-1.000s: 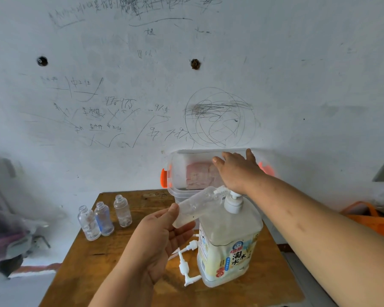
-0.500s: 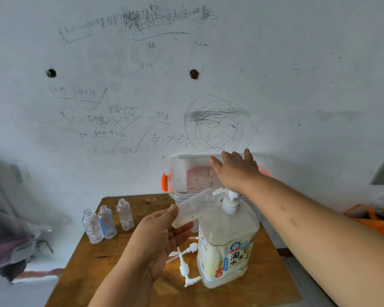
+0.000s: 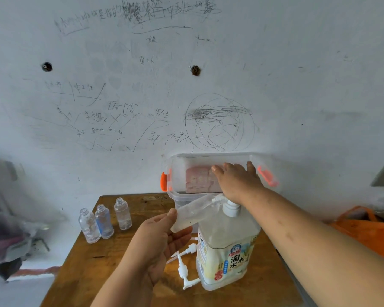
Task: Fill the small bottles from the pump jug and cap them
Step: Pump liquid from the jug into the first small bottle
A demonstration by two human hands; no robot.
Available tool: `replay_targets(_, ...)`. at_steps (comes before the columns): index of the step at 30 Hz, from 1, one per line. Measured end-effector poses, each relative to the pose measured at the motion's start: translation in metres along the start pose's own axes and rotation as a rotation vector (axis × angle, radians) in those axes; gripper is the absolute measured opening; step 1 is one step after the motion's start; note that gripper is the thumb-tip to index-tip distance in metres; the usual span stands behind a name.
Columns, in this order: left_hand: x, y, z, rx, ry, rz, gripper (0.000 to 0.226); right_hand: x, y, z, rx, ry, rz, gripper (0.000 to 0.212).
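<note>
A large clear pump jug [image 3: 226, 251] with a pale yellow label stands on the wooden table [image 3: 93, 262]. My right hand [image 3: 237, 180] lies flat on its white pump head, fingers straight. My left hand [image 3: 160, 238] holds a small clear bottle [image 3: 193, 212] tilted, its mouth at the pump spout. Three uncapped small bottles [image 3: 104, 220] stand in a group at the table's left back. White spray caps [image 3: 184, 267] lie on the table by the jug's left side.
A clear plastic box [image 3: 186, 171] with orange latches stands behind the jug against the scribbled wall. An orange bag [image 3: 368, 231] lies to the right. Dark clutter sits on the floor at the left.
The view has tilted up slightly. My right hand has stayed on the pump head and my left hand keeps the bottle at the spout.
</note>
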State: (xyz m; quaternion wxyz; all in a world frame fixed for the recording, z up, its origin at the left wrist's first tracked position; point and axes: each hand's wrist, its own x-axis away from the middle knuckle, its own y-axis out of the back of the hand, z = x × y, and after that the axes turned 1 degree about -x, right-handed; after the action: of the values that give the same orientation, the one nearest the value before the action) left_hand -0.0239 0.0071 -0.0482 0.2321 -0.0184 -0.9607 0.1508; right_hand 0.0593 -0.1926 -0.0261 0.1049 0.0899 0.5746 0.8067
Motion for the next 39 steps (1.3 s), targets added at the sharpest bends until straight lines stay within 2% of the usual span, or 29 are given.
replay_targets(6,0.009,-0.001,-0.002,0.007,-0.002,0.0,0.018,0.01,0.007,0.004,0.113,0.063,-0.019,0.056)
replay_targets(9,0.011,-0.002,-0.004,0.02,-0.025,0.011,0.017,0.017,0.024,0.012,0.036,-0.01,-0.025,0.069)
replay_targets(11,0.011,-0.002,-0.005,0.023,-0.036,0.01,0.017,0.021,0.03,0.017,0.031,0.005,-0.067,0.073)
replay_targets(25,0.0,0.001,0.001,0.019,-0.015,0.034,0.02,0.022,0.013,0.011,0.031,-0.049,-0.007,0.063)
replay_targets(39,0.009,0.0,-0.008,0.015,-0.043,0.021,0.018,0.02,0.027,0.017,0.041,-0.027,-0.027,0.072)
